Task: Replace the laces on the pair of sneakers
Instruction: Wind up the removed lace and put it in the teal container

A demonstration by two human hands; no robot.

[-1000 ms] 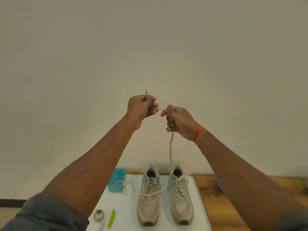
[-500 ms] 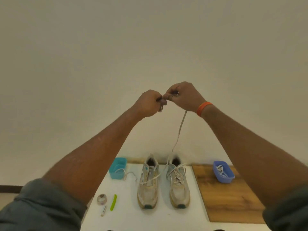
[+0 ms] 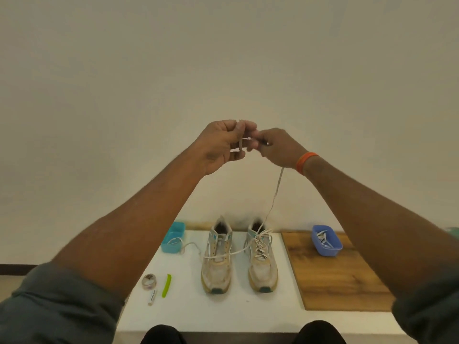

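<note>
You're winding the lace [image 3: 276, 192] off the right shoe [image 3: 261, 254] up in the air, so keep tension steady and coil neat w/o yanking, or the shoe tips imo. Both shoes sit mid-table, toes at 6 o'clock; the lace's other end trails across the left shoe [image 3: 216, 256] toward 9. Left hand [image 3: 221, 147] is raised, fingers curled, pinching the lace end upright. Right hand [image 3: 275, 147] sits just at its 3 o'clock, fingers closed on the lace, which drops from under the wrist to the shoe. Arms stretched fwd, hands almost touching. Blue tub [image 3: 326, 240] at 3 has laces in it, prob the new ones.
</note>
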